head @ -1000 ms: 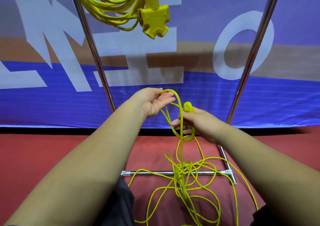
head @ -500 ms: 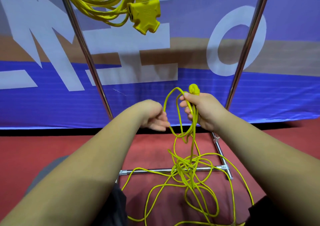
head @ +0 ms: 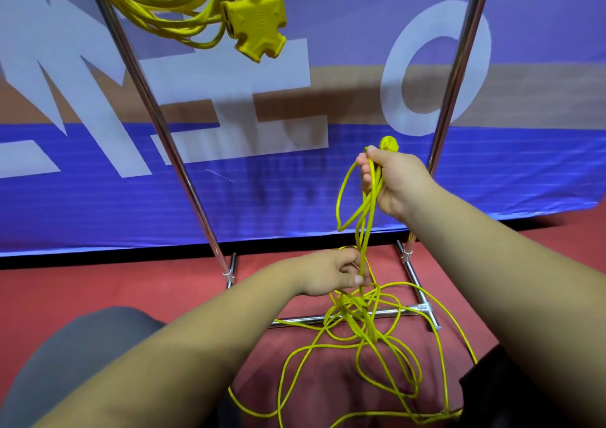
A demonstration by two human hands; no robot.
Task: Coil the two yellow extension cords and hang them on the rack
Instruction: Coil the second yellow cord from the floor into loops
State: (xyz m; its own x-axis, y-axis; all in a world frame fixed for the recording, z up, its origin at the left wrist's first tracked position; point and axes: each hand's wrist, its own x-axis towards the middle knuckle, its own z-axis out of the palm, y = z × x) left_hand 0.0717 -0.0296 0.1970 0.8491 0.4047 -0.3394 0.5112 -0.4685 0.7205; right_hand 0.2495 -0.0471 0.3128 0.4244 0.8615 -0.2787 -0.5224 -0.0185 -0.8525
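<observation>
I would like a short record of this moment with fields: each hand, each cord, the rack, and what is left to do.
right hand: raised, shut on loops of the loose cord, its plug above the fist
left hand: lower, pinching the same cord
loose cord: mostly tangled on the red floor
hung cord: coiled, on the rack, triple socket dangling
rack: chrome uprights, base bar
left to do: finish coiling, hang second cord

A few loops of the loose yellow extension cord (head: 364, 326) are gripped in the raised right hand (head: 395, 181); a strand is pinched by the left hand (head: 331, 273) at 6 o'clock below. A coiled cord (head: 170, 4) is hung on the rack (head: 157, 116) at 11 o'clock.
</observation>
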